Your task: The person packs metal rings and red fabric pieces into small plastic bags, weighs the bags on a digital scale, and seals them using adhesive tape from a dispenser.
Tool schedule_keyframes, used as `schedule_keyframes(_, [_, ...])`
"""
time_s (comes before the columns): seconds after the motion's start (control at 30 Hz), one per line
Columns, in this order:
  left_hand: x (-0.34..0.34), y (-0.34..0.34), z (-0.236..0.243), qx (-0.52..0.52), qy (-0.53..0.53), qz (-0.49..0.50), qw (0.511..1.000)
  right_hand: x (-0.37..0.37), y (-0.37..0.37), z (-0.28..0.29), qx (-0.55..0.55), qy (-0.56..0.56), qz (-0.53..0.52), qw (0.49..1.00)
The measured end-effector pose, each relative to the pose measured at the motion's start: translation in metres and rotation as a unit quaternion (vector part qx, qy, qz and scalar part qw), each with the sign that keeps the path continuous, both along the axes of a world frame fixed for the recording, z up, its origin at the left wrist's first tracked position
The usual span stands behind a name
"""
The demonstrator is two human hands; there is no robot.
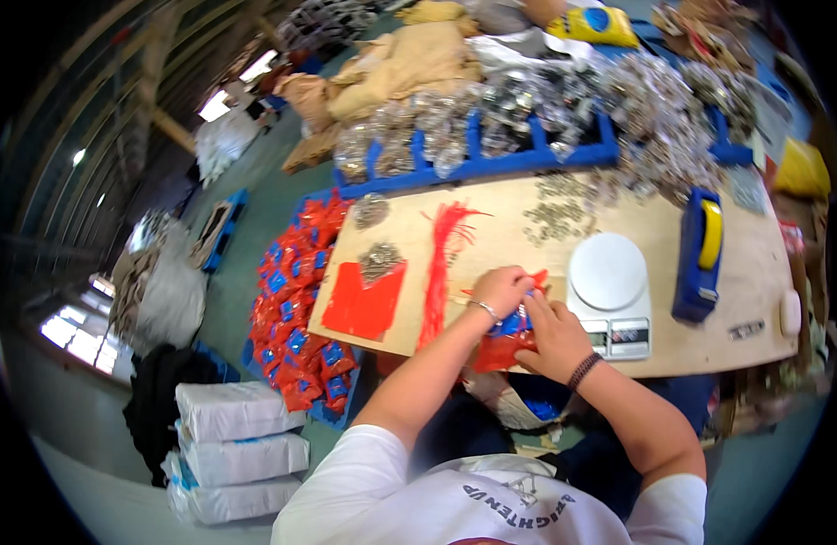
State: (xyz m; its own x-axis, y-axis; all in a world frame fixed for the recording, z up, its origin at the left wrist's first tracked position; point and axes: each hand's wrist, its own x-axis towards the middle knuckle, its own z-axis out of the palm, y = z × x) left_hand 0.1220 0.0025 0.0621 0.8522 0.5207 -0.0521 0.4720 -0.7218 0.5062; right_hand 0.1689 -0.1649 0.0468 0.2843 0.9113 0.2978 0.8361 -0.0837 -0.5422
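Note:
At the table's front edge, a red plastic bag [504, 352] with a blue label is between my hands. My left hand [502, 291] is closed around the gathered top of the bag. My right hand [562, 340] wraps the bag's right side, its fingers reaching up toward the neck. To the left of them lies a bundle of thin red plastic ties [436, 272]. A white kitchen scale [609, 272] stands just right of my right hand. Flat red bags [356, 309] lie farther left, with a small heap of metal parts [379, 261] on their upper edge.
Loose metal pieces [560, 211] are spread behind the scale. A blue divided rack [491, 163] along the back holds clear bags of hardware. A blue and yellow tape dispenser [698, 256] stands at right. Filled red bags [296, 313] pile up left of the table, near stacked white packs [237, 454].

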Motion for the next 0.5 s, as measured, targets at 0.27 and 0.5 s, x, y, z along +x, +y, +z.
schedule_keyframes(0.27, [0.001,0.007,-0.011,0.006,0.005,0.003,1.0,-0.001,0.006,-0.007,0.008,-0.021,-0.003,1.0])
schedule_keyframes(0.5, [0.004,0.004,-0.004,0.004,0.015,0.012,1.0,0.002,0.005,-0.012,0.006,-0.053,-0.009,0.999])
